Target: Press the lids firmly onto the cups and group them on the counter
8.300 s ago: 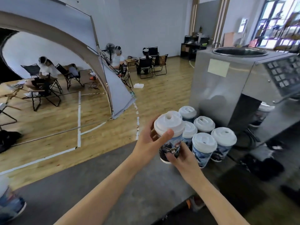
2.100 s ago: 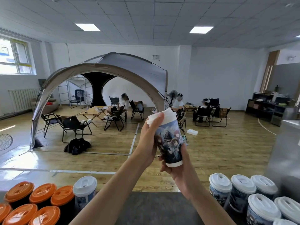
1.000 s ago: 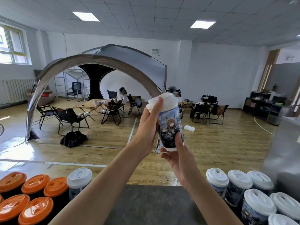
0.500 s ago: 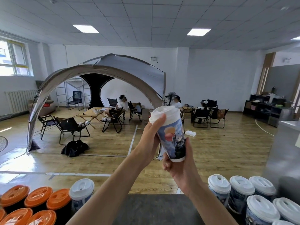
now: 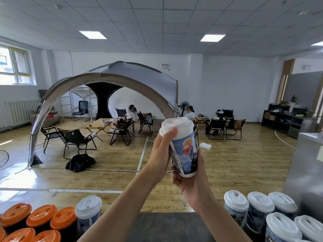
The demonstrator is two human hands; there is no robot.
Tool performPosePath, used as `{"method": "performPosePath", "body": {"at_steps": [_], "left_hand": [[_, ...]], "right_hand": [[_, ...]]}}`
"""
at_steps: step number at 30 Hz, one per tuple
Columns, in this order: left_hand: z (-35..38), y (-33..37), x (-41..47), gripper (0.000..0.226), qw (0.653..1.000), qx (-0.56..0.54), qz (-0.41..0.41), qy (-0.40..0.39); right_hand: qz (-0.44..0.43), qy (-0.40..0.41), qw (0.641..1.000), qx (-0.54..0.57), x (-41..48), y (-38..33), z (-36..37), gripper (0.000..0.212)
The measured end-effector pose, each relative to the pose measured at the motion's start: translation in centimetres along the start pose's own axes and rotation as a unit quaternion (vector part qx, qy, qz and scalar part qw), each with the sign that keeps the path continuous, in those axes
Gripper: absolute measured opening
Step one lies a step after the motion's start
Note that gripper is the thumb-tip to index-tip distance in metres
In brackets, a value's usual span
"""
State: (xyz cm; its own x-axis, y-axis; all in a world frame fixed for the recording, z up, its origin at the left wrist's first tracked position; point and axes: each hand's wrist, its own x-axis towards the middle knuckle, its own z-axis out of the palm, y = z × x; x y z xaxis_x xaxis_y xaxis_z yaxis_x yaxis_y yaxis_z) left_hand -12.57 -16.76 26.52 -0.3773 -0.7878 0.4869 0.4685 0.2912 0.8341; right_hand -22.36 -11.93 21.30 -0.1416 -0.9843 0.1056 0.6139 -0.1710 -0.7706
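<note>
Gripping the cup [image 5: 184, 154] aloft, left hand [image 5: 161, 154] pinches its lid [image 5: 176, 127], right hand [image 5: 190, 179] cradles its base.

The tall paper cup with a blue printed wall [image 5: 185, 154] has a smooth, faintly glossy coated surface. Its white domed plastic lid [image 5: 176, 125] looks smooth and matt, as do the white plastic lids on the cups at the right [image 5: 260, 204]. The round orange plastic lids at the left [image 5: 41, 215] are shinier and catch pale highlights. The dark grey counter top [image 5: 166, 227] looks matt and finely speckled, like stone. The grey box-shaped machine [image 5: 304, 172] is dull brushed metal. The brown wooden plank floor [image 5: 108, 172] is polished and mirrors window light. The grey and tan arched tent [image 5: 139, 74] is thin cloth with a slight sheen.
</note>
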Motion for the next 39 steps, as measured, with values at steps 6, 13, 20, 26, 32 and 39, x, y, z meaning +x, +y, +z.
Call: {"method": "performPosePath", "body": {"at_steps": [6, 13, 20, 26, 32, 39], "left_hand": [[-0.1, -0.7, -0.3, 0.068, 1.000, 0.014, 0.007, 0.002], [-0.5, 0.0, 0.0, 0.065, 1.000, 0.021, 0.000, -0.006], [0.0, -0.6, -0.4, 0.065, 1.000, 0.019, 0.001, -0.012], [-0.3, -0.6, -0.3, 0.069, 0.999, 0.026, -0.020, -0.025], [0.2, -1.0, -0.3, 0.077, 0.999, 0.037, 0.018, 0.018], [-0.2, 0.0, -0.3, 0.050, 0.998, -0.029, -0.021, -0.047]], "right_hand": [[-0.037, 0.012, 0.999, 0.010, 0.4, 0.1, -0.1, 0.067], [0.003, 0.011, 1.000, -0.014, 0.5, 0.0, 0.1, 0.070], [-0.055, 0.044, 0.998, 0.006, 0.1, 0.2, 0.5, 0.068], [-0.026, 0.027, 0.999, -0.019, 0.2, 0.0, 0.4, 0.069], [-0.060, 0.037, 0.997, -0.015, -0.2, 0.2, 0.6, 0.066], [-0.008, 0.005, 0.998, -0.061, -0.4, -0.8, 0.5, 0.064]]}}
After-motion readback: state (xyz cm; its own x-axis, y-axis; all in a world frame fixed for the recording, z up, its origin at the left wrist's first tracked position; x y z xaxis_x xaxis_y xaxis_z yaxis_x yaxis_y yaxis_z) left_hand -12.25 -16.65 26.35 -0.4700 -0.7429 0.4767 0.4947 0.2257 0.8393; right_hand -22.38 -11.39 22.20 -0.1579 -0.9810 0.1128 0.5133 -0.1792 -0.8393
